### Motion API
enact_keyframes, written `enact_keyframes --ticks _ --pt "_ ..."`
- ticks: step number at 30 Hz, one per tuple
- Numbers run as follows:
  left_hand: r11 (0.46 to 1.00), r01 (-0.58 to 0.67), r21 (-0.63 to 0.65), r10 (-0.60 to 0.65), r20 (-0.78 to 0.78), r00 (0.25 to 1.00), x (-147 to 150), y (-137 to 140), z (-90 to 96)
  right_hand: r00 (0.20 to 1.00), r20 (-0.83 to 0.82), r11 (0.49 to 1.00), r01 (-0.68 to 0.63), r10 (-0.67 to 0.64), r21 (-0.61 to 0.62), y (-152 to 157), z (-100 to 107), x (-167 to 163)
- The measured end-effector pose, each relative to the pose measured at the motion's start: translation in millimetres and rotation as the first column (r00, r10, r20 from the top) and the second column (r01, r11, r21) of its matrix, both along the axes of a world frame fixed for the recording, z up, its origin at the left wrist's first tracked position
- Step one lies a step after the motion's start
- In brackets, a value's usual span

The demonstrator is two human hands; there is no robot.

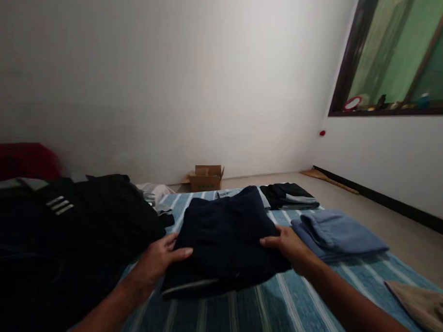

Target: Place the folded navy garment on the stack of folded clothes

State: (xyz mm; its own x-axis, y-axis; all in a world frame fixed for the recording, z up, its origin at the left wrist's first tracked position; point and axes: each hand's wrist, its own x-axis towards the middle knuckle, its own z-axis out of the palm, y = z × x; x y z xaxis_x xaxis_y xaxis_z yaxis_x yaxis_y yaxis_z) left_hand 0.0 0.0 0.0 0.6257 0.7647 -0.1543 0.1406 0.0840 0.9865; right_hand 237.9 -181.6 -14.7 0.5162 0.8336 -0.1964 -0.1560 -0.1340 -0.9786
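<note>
A dark navy garment, folded into a thick block, is held between my two hands over the bed's striped blue sheet. My left hand grips its left edge, thumb on top and fingers underneath. On the opposite edge, my right hand pinches the cloth in the same way. A pale strip shows along the garment's near lower fold. What kind of garment it is, I cannot tell. Just right of my right hand lies a folded blue-grey garment.
A heap of dark clothes with white stripes fills the left side. Folded black-and-grey clothing lies at the far edge, a tan cloth at near right. Beyond stand a cardboard box and a broom on the floor.
</note>
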Motion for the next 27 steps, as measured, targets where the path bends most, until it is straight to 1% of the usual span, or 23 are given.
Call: enact_keyframes --ticks 2,4,5,6,9,11,12,13,15,17,19,21,22,24,27 --pt "0.999 0.036 0.040 -0.038 0.051 0.998 39 21 4.5 0.999 0.035 0.999 0.034 -0.034 -0.003 23 7 32" --pt "0.996 0.072 0.051 -0.076 0.089 0.993 75 45 6.6 0.996 0.060 0.998 0.064 -0.064 0.008 46 14 64" --pt "0.995 0.071 0.064 -0.078 0.101 0.992 92 56 7.9 0.993 0.076 0.996 0.085 -0.085 0.010 57 18 80" --pt "0.994 0.040 0.098 -0.053 0.128 0.990 109 68 9.4 0.989 0.095 0.994 0.110 -0.110 0.010 69 22 95" --pt "0.990 -0.029 0.137 0.004 0.181 0.984 159 102 13.6 0.971 0.163 0.984 0.179 -0.177 0.003 100 33 138" --pt "0.985 -0.080 0.155 0.048 0.202 0.978 190 124 11.3 0.951 0.223 0.975 0.220 -0.215 0.003 121 34 162" --pt "0.981 -0.107 0.163 0.073 0.202 0.977 204 134 7.2 0.938 0.259 0.971 0.240 -0.232 0.001 130 31 172" --pt "0.976 -0.138 0.169 0.104 0.194 0.975 217 142 0.8 0.922 0.298 0.966 0.259 -0.246 -0.004 139 26 181" --pt "0.960 -0.209 0.186 0.183 0.152 0.971 238 154 -18.5 0.885 0.381 0.953 0.300 -0.265 -0.033 155 6 194" --pt "0.936 -0.285 0.208 0.274 0.082 0.958 251 162 -43.3 0.846 0.461 0.936 0.343 -0.268 -0.085 166 -24 201" --pt "0.907 -0.349 0.237 0.359 0.003 0.934 258 167 -67.3 0.806 0.533 0.911 0.388 -0.260 -0.142 172 -55 205" --pt "0.878 -0.393 0.272 0.425 -0.066 0.903 261 171 -84.5 0.766 0.595 0.887 0.424 -0.244 -0.182 174 -81 209" --pt "0.867 -0.405 0.290 0.447 -0.094 0.890 262 173 -89.7 0.746 0.623 0.877 0.439 -0.235 -0.195 175 -90 211" --pt "0.854 -0.407 0.325 0.468 -0.135 0.874 263 178 -93.3 0.707 0.675 0.863 0.460 -0.212 -0.210 175 -99 215" --pt "0.839 -0.382 0.388 0.471 -0.165 0.867 267 183 -89.4 0.635 0.752 0.844 0.491 -0.176 -0.216 177 -98 220"
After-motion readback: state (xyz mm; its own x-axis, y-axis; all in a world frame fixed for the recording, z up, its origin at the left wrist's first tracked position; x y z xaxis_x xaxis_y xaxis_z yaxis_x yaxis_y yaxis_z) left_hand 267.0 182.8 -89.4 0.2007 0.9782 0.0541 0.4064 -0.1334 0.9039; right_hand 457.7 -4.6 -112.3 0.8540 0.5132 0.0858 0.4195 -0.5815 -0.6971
